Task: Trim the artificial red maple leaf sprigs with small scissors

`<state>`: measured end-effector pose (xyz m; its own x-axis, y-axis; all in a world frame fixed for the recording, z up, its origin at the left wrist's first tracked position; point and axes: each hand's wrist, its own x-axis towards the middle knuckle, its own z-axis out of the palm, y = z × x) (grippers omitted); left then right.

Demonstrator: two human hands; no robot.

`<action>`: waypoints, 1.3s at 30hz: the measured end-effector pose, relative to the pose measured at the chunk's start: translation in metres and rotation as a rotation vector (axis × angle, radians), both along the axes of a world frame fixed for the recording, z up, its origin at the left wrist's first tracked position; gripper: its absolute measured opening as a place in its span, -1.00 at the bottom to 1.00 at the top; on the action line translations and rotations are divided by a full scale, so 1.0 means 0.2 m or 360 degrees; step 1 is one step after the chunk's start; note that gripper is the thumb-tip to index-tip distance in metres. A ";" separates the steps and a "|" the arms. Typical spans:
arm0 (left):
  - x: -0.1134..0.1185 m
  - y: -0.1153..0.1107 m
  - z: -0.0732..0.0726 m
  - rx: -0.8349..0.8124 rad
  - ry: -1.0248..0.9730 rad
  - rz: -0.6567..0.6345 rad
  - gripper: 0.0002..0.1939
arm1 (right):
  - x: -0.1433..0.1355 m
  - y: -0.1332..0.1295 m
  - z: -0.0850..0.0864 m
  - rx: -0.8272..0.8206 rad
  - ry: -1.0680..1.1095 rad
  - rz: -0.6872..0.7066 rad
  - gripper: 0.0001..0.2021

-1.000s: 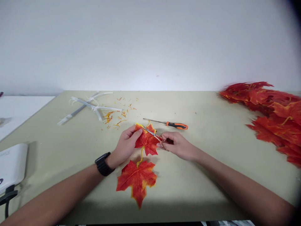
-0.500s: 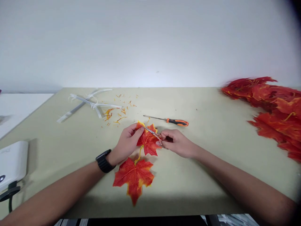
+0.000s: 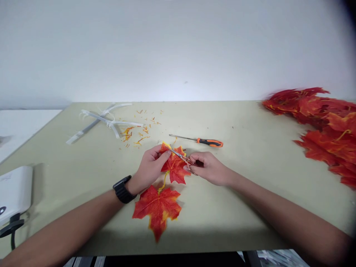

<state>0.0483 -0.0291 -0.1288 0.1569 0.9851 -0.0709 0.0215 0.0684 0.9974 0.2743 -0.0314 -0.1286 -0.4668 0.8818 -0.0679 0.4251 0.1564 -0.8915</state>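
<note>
My left hand (image 3: 152,162) pinches the upper left lobe of a red and yellow artificial maple leaf (image 3: 176,170) between thumb and fingers. In my right hand (image 3: 209,168) is a pair of small scissors (image 3: 181,157), its coppery handles around my fingers and its blades lying across the top of the leaf, with the tips close to my left thumb. A yellow stem (image 3: 163,183) links this leaf to a second maple leaf (image 3: 157,211), which lies flat nearer to me. Whether the blades touch the leaf edge is too small to tell.
A screwdriver (image 3: 208,142) lies just beyond my hands. Yellow and orange scraps (image 3: 128,133) are scattered left of it, beside translucent plastic strips (image 3: 97,120). A pile of maple leaves (image 3: 325,144) covers the right side. A white device (image 3: 16,193) with a black cable stands at left.
The view has shifted very slightly. Both hands, the scissors and the leaves keep nearly the same positions.
</note>
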 end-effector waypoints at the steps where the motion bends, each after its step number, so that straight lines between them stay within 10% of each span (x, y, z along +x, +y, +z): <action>1: 0.00 0.00 0.00 0.0004 0.0020 0.0004 -0.76 | 0.00 0.00 0.00 0.0019 -0.0009 -0.0002 -0.60; 39: 0.00 -0.01 -0.01 0.0011 0.0014 0.0011 -0.74 | -0.02 -0.02 -0.04 0.0104 -0.0050 -0.0007 -0.64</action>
<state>0.0480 -0.0302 -0.1311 0.1493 0.9866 -0.0654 0.0297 0.0616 0.9977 0.2710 -0.0353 -0.1374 -0.4615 0.8868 -0.0248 0.4537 0.2118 -0.8656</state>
